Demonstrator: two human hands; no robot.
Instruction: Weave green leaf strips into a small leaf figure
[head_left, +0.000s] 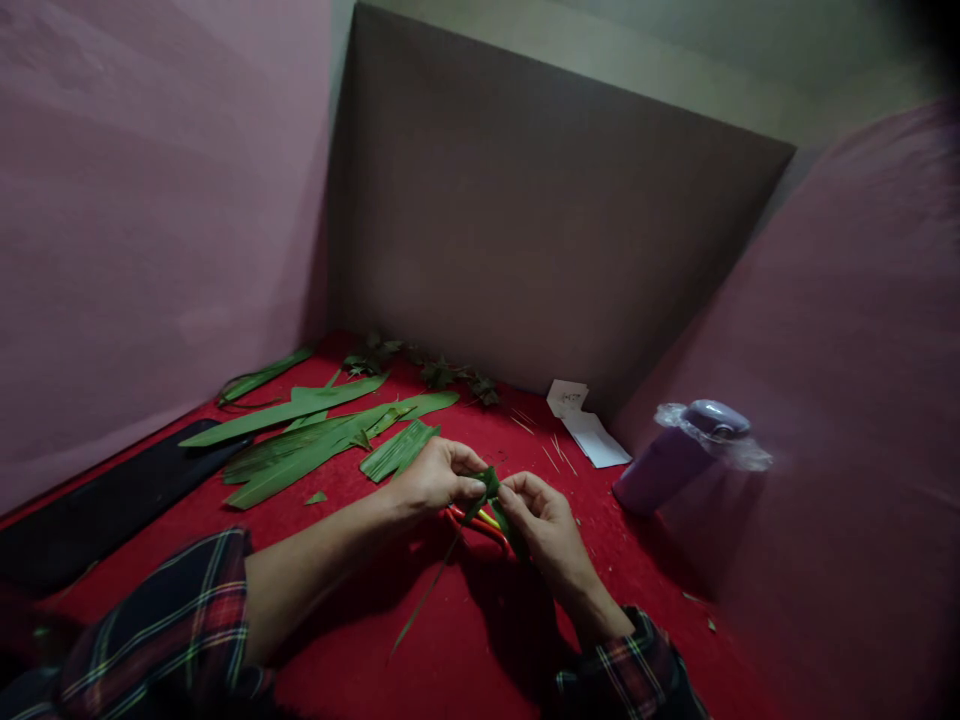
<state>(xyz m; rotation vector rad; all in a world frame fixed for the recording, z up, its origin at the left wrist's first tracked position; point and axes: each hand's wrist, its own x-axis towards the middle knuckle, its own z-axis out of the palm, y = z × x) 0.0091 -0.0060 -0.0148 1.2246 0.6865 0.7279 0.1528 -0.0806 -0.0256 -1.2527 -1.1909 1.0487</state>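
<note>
Between my two hands is a folded strip of green leaf (488, 484). My left hand (441, 474) pinches it from the left with thumb and fingers. From the right, my right hand (546, 518) grips the same leaf, and a darker part of it hangs down beside the palm. Just below the fingers lies a tool with red and yellow handles (487, 525), partly hidden by the leaf and hands; it looks like scissors. A thin green strand (424, 607) trails down toward me from near the left hand.
Several long green leaves (315, 455) lie on the red cloth (360, 620) to the left, beside a long black object (112, 500). Lobed leaves (442, 373), thin sticks (555, 455) and white papers (596, 438) lie farther back. A purple bottle (664, 470) with clear plastic stands right.
</note>
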